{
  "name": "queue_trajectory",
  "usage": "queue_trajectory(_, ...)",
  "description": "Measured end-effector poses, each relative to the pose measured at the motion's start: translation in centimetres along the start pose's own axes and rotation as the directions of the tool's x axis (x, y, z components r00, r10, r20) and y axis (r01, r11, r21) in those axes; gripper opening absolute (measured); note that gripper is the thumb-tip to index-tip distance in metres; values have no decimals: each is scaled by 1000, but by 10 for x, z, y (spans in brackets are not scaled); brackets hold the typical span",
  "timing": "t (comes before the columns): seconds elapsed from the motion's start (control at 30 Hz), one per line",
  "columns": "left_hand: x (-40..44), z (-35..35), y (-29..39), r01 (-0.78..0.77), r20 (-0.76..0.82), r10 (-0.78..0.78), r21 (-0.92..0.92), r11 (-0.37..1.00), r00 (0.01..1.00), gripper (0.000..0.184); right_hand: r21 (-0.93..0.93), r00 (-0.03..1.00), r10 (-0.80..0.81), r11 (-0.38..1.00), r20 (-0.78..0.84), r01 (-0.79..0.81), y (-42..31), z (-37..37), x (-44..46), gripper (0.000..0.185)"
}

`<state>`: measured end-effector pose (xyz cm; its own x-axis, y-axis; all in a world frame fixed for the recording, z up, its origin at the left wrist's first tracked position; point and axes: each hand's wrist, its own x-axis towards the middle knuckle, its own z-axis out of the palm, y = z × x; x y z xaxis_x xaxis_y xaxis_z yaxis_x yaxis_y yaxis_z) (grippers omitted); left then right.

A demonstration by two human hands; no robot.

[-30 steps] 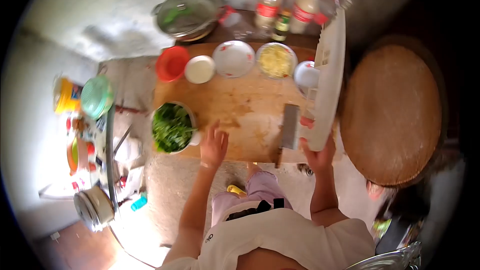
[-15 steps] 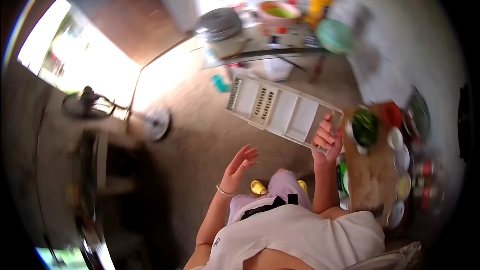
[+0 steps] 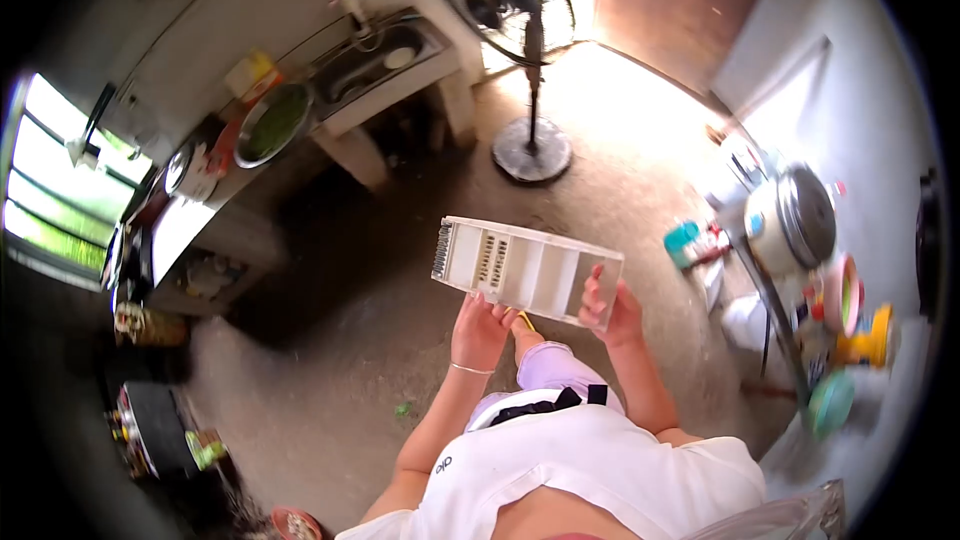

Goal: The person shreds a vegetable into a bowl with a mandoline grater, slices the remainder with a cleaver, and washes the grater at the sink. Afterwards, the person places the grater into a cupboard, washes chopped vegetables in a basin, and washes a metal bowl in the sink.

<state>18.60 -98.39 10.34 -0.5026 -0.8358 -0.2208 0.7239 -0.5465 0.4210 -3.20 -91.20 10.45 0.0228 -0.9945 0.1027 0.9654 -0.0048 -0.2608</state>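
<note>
A long white plastic rack (image 3: pixel 535 272) with compartments and slotted sections is held out in front of my body, above the floor. My right hand (image 3: pixel 612 312) grips its right end, with fingers through the open frame there. At the lower edge, left of the middle, my left hand (image 3: pixel 482 332) touches the rack with its fingertips; whether these fingers close on it is hard to see. A bracelet circles my left wrist.
A standing fan (image 3: pixel 533 140) is ahead on the floor. At the left run a counter with a bowl of greens (image 3: pixel 273 126) and a sink (image 3: pixel 375 65). On the right, a table holds a lidded pot (image 3: pixel 790 218) and a green basket (image 3: pixel 831 403).
The view has turned from the wooden table with dishes toward the fan and sink. My left hand, empty and apart before, has come to the rack; my right hand still holds it.
</note>
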Motion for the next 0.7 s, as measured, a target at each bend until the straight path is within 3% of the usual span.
queue_trajectory(0.03,27,-9,14,-34,-48,32,-33,999,998,38,9,999,47,999,10,-47,-3,-2,40,48)
queue_trajectory(0.1,80,-28,53,-103,-100,98,-42,994,990,37,-230,981,189,957,35,-176,4,1,120,50)
queue_trajectory(0.2,148,-45,123,-183,-182,175,-31,983,968,36,-311,950,311,905,19,-290,17,-11,236,50)
queue_trajectory(0.23,165,-50,142,-207,-190,197,-31,978,962,35,-344,937,330,872,-116,-350,22,-12,267,55)
queue_trajectory(0.33,218,-68,199,-273,-236,250,-73,959,939,35,-246,874,485,845,-23,-475,44,-12,368,63)
queue_trajectory(0.4,256,-92,242,-306,-196,275,-148,941,941,34,-315,868,484,811,-115,-494,67,-10,430,68)
queue_trajectory(0.47,295,-112,279,-307,-180,273,-201,930,945,33,-236,857,515,831,-18,-504,86,-18,485,65)
queue_trajectory(0.6,389,-134,360,-251,-72,240,-302,920,968,28,-270,903,425,864,-63,-425,119,-17,587,62)
queue_trajectory(0.67,432,-153,399,-169,-61,158,-366,915,986,28,-460,932,347,814,-105,-355,138,-7,629,60)
queue_trajectory(0.7,450,-148,421,-178,17,197,-352,919,980,32,-606,941,322,730,-106,-318,145,-3,648,59)
